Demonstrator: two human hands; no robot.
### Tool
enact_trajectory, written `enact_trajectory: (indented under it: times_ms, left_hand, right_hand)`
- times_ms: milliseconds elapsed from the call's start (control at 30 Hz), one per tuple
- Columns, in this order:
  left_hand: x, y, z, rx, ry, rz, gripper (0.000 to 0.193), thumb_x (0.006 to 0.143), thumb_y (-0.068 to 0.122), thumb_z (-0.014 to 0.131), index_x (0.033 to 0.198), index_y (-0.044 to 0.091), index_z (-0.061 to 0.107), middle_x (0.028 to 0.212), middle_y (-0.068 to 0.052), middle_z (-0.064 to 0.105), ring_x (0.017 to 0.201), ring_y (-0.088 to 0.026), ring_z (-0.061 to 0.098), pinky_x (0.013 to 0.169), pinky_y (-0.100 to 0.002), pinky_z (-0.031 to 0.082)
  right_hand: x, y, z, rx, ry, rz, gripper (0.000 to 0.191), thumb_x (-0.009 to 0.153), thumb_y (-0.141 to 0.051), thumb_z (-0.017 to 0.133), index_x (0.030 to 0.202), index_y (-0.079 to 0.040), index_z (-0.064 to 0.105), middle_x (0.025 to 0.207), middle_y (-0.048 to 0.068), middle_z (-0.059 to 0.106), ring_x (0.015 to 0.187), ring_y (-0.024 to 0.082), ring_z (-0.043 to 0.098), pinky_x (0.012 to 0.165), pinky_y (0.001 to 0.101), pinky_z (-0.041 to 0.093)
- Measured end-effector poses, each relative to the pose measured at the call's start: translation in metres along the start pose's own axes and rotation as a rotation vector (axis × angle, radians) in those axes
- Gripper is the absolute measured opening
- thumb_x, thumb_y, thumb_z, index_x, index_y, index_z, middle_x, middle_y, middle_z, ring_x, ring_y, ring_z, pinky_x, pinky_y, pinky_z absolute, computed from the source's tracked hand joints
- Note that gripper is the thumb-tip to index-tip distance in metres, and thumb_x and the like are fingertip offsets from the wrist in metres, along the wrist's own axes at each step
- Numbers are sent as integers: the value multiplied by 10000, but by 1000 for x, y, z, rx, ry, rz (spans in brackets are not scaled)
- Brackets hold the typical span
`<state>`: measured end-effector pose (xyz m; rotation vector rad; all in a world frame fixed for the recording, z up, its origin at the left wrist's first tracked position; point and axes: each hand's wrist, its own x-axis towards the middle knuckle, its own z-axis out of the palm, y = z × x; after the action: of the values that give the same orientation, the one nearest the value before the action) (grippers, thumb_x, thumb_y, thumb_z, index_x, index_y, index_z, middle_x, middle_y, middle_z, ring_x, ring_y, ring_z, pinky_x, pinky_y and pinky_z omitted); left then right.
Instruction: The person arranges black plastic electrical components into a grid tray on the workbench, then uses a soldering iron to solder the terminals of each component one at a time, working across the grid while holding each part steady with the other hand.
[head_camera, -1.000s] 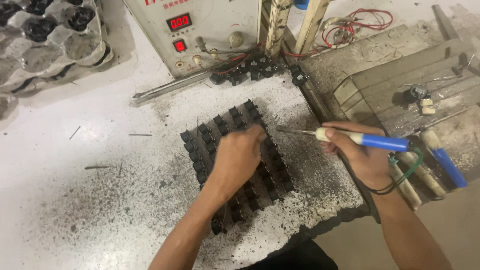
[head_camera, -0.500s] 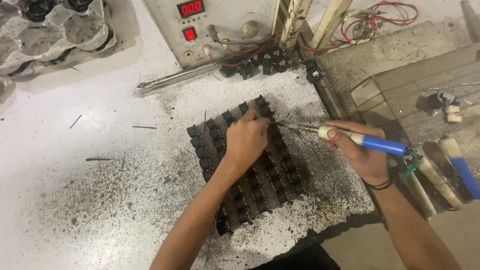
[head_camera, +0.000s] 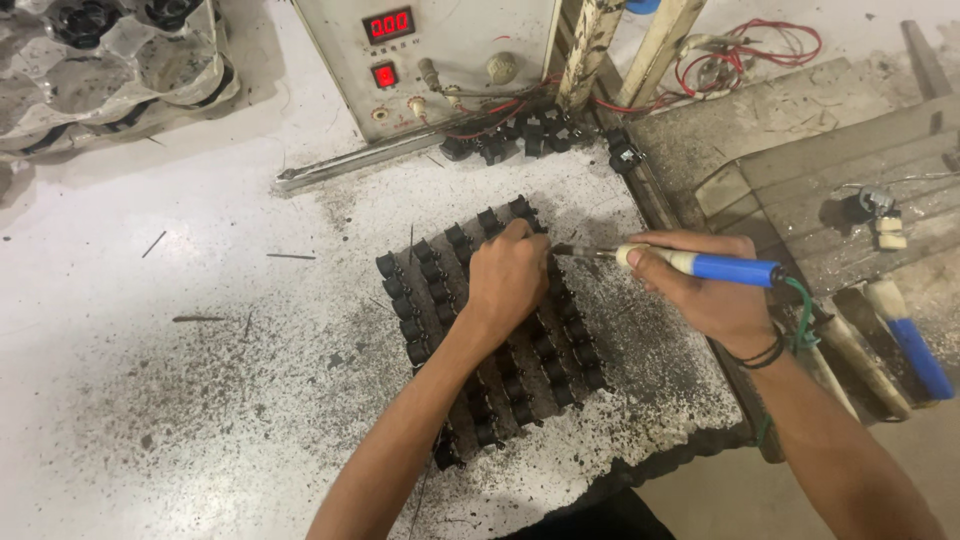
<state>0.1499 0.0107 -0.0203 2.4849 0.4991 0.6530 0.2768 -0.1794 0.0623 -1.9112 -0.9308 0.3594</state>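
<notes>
Head view: left hand (head_camera: 508, 280) presses closed on the dark tray of small black parts (head_camera: 490, 330) — steadying it — while right hand (head_camera: 705, 290) grips the blue-handled soldering iron (head_camera: 690, 265), tip beside the fingers.

Glossy blue plastic soldering iron handle (head_camera: 735, 268); seemingly matt, soot-speckled tabletop (head_camera: 200, 400).

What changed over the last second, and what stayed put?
The left hand slid up the black parts rack toward its far end. The soldering iron in the right hand closed in, its tip now beside the left fingers. Same grip on the iron; the rack did not move.
</notes>
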Motion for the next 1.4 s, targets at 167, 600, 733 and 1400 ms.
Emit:
enact_trajectory:
  times_ms: [167, 600, 733, 1400]
  left_hand:
    - [0, 0, -2, 35, 17, -5, 69, 817, 50, 669, 858, 24, 717, 913, -168, 654, 724, -406, 702, 612, -505, 587]
    - [3, 14, -10, -104, 49, -12, 137, 860, 24, 656, 996, 16, 659, 949, -213, 681, 754, -450, 686, 660, -522, 586]
    - [-1, 25, -57, -1, -96, -14, 168, 812, 42, 673, 979, 26, 675, 882, -211, 711, 770, -421, 715, 674, -498, 603]
    - [19, -18, -1, -63, 73, -95, 108, 842, 108, 689, 898, 76, 776, 930, -120, 715, 751, -385, 713, 653, -492, 590]
  right_hand:
    - [2, -6, 0, -108, -4, 1, 269, 903, -217, 776, 1111, -48, 790, 815, 83, 794, 684, 95, 734, 583, 233, 561]
    - [8, -6, -5, -126, -38, -1, 283, 877, -227, 796, 1100, -53, 801, 886, 87, 812, 695, 111, 738, 600, 245, 562]
    - [3, 20, -12, 335, 19, -9, 308, 931, -182, 728, 1157, 27, 740, 929, 142, 791, 725, 152, 747, 626, 264, 604]
    - [19, 40, 1, 191, -30, -2, 292, 963, -130, 711, 1209, 23, 738, 930, 127, 780, 778, 124, 719, 683, 242, 586]
